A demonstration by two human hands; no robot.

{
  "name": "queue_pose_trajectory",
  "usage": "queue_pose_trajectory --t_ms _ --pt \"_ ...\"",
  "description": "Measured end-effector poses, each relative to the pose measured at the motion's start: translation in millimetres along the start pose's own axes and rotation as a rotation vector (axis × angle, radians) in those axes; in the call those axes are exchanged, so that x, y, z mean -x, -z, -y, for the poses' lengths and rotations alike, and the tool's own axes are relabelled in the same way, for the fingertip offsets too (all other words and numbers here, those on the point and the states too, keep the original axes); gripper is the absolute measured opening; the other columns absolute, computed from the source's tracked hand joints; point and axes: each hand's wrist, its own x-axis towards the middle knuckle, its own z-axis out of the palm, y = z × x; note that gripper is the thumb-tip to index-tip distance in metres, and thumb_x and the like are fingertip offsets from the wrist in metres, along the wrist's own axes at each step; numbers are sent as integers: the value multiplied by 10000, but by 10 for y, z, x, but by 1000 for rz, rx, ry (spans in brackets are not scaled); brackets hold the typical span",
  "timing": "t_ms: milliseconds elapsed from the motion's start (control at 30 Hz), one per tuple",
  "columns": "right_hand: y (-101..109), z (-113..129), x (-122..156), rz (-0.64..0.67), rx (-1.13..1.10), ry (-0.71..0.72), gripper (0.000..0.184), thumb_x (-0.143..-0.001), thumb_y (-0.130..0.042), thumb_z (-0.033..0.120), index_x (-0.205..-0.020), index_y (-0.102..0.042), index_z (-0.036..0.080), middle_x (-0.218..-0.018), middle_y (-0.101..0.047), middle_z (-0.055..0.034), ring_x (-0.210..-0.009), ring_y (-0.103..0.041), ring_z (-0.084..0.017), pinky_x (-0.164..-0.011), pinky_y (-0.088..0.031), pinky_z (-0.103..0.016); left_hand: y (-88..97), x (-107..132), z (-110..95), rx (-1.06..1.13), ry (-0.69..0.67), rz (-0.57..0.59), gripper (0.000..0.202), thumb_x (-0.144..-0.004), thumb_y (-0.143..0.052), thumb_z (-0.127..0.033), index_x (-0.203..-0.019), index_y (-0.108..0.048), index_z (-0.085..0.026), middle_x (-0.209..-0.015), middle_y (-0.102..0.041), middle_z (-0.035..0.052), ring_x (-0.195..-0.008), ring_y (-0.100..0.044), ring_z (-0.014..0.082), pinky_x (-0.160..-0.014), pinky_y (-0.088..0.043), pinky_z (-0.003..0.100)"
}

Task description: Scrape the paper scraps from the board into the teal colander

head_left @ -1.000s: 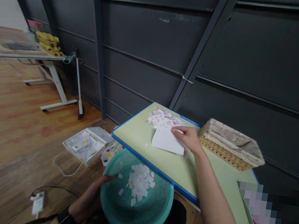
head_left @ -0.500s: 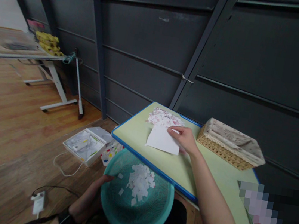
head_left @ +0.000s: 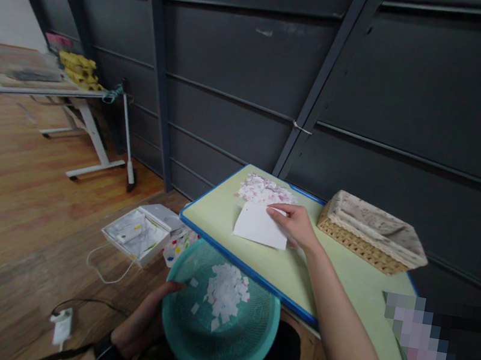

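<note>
My right hand [head_left: 293, 222] pinches the upper edge of a white sheet of card [head_left: 260, 226] over the table [head_left: 212, 212]. Just beyond the card lies a heap of small paper scraps [head_left: 261, 188], some with pinkish marks. With thumb over the rim, my left hand [head_left: 151, 309] grips the left side of a teal plastic basket [head_left: 234, 358] on my lap, against the table's near edge. White paper pieces [head_left: 226, 293] lie in a loose pile inside it. The left fingers under the basket are hidden.
A woven basket with a cloth lining [head_left: 372, 237] stands on the table's back right. Something pixelated [head_left: 427, 355] covers the right end. On the floor at left are an open white box [head_left: 136, 233] and a power strip [head_left: 61, 325]. Dark panels [head_left: 242, 52] rise behind.
My right hand and the white card have shifted very slightly left. My left hand and the teal basket stay as they were.
</note>
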Motion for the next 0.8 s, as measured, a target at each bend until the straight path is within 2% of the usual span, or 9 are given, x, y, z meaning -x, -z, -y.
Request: queue_pose_trajectory --t_ms 100,333,433,567,633,800 --pt "30 -39 -16 2 54 7 342 -748 -681 469 -847 -818 171 -847 -783 -83 -743 -689 -251 -603 -491 -308 -11 12 -7 -9 9 1 377 -873 -591 -150 -1227 -612 -24 -782 -834 91 -729 -785 249 -619 -592 310" --pt "240 -165 -103 -11 215 17 305 -758 -645 404 -853 -819 171 -905 -790 -90 -807 -713 -284 -692 -518 -349 94 -79 48 21 0 87 474 -858 -629 -178 -1304 -557 -32 -858 -839 93 -824 -788 278 -818 -600 374" --pt "374 -193 -112 -34 287 37 296 -771 -631 386 -855 -818 173 -944 -788 -97 -846 -721 -298 -731 -526 -370 97 -83 53 29 10 83 508 -864 -621 -182 -1332 -525 -10 -859 -839 98 -821 -787 275 -835 -595 373" --pt "517 -194 -94 0 300 28 316 -787 -628 406 -874 -817 169 -958 -786 -103 -843 -726 -295 -707 -535 -362 107 -86 54 29 19 86 515 -863 -624 -188 -1341 -525 -26 -906 -839 96 -810 -787 266 -850 -591 375" --pt "558 -178 -82 -6 320 26 326 -798 -624 415 -894 -817 171 -968 -785 -104 -847 -727 -296 -703 -537 -362 125 -101 62 23 17 89 518 -859 -632 -191 -1343 -527 -41 -934 -838 98 -836 -786 269 -856 -589 379" --pt "608 -112 -36 -36 431 49 355 -828 -598 428 -952 -817 177 -978 -784 -104 -861 -727 -305 -738 -530 -377 146 -109 72 -5 15 79 501 -862 -638 -202 -1324 -542 -36 -856 -841 84 -843 -786 275 -881 -582 396"
